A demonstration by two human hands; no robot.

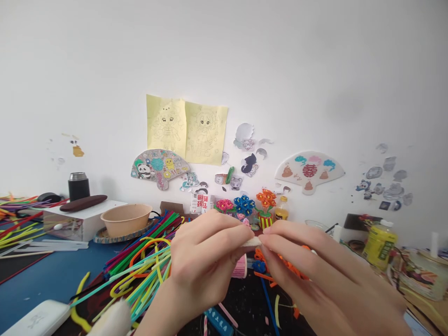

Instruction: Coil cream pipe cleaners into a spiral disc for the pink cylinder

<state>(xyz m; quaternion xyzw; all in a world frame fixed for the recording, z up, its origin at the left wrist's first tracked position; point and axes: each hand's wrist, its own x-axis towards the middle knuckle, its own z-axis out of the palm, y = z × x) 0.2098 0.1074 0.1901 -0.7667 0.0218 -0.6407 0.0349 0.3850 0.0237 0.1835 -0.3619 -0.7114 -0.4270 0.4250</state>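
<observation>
My left hand [205, 266] and my right hand [308, 270] meet in the middle of the view, fingertips pinched together on a short cream-white fuzzy piece [253, 241]. Both hands are closed on it. Under my right hand lie orange pipe-cleaner pieces [276, 263] and a blue one [259, 267]. A pink ribbed cup [240, 267] shows between my hands. A heap of coloured pipe cleaners [147, 261] lies to the left of my left hand.
A tan bowl [126, 218] on a plate, a white box [82, 217] with a black flask [78, 185], small pipe-cleaner flower pots [245, 207], a yellow bottle [380, 242] at right, a white device [35, 319] at bottom left. Drawings and paper fans hang on the wall.
</observation>
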